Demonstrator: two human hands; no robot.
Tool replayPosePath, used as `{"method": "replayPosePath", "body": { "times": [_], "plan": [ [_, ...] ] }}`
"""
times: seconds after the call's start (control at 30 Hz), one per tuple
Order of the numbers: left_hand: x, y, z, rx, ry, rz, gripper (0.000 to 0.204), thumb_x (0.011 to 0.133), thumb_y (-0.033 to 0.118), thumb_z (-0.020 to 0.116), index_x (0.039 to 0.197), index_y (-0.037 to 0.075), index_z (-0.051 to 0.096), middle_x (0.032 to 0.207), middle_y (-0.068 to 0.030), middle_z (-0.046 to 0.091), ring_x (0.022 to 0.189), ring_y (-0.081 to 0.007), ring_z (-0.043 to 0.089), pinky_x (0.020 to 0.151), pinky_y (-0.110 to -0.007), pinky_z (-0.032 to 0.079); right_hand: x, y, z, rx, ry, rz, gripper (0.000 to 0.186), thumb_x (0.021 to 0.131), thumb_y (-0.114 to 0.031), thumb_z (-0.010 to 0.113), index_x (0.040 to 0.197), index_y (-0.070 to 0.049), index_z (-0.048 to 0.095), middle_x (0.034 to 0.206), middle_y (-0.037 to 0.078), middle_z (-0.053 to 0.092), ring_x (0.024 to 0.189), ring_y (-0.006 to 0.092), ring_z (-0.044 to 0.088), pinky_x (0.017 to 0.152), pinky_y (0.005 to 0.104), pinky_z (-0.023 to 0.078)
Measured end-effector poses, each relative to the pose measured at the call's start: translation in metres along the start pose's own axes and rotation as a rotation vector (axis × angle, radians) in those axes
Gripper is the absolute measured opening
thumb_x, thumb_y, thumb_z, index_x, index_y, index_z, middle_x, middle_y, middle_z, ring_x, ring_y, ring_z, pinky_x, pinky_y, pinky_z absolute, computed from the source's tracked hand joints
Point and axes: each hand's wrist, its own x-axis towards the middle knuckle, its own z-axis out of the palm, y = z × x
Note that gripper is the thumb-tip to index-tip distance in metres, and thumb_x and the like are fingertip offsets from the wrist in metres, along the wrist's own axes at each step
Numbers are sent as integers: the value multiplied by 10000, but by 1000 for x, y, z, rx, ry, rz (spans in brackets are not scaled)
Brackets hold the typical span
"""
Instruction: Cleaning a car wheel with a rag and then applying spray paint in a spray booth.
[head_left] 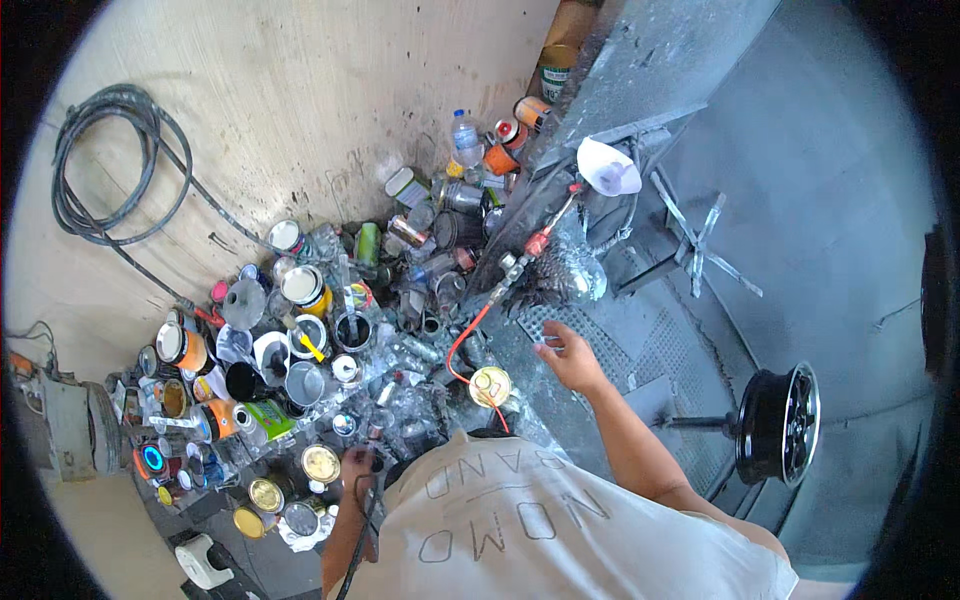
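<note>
My right hand (570, 357) is held out in the air right of the cluttered bench, fingers apart and nothing in it. Beyond it, a red hose (467, 335) leads up to a metal fitting with a red sleeve (537, 242) near a white paper cone (608, 168). My left hand (358, 468) is low, close to the bench's near edge and beside my shirt. Its fingers look curled around something dark, which I cannot make out. A dark cable (363, 540) hangs along that forearm. Nearby are an open tin with pale contents (321, 463) and a small white-capped bottle (344, 425).
Paint tins (180, 345), cups (304, 382) and bottles (466, 138) crowd the bench. A coiled black hose (118, 165) hangs on the left wall. To the right stand a black wheel rim (778, 424) on a shaft and a metal cross stand (695, 243).
</note>
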Motion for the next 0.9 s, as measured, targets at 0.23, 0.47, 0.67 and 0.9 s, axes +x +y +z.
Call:
{"method": "replayPosePath", "body": {
  "times": [0.23,0.47,0.67,0.9],
  "plan": [
    [-13,152,72,182,-127,191,231,891,221,760,1047,51,756,937,-141,763,856,-244,734,789,-368,559,34,39,-50,138,-41,-43,529,930,-333,756,1317,4,632,1172,177,728,1000,271,732,869,392,577],
    [-23,300,125,122,-70,308,159,917,97,729,1044,5,755,887,-132,758,807,-194,719,724,-331,546,59,99,-99,308,23,7,386,943,-283,754,1175,21,705,964,118,764,852,170,713,793,337,565],
    [6,430,167,100,96,655,186,879,86,768,1043,5,737,971,-149,728,876,-257,715,779,-359,555,127,70,-148,361,358,-103,484,829,-327,854,1131,22,709,896,119,738,802,191,680,766,344,551],
    [55,478,217,414,231,630,485,782,121,845,1159,41,551,1095,-166,635,984,-337,659,865,-433,535,203,1,-153,133,616,-331,994,646,-357,950,1418,79,502,1342,273,594,1273,416,560,1111,461,435]
  ]
}}
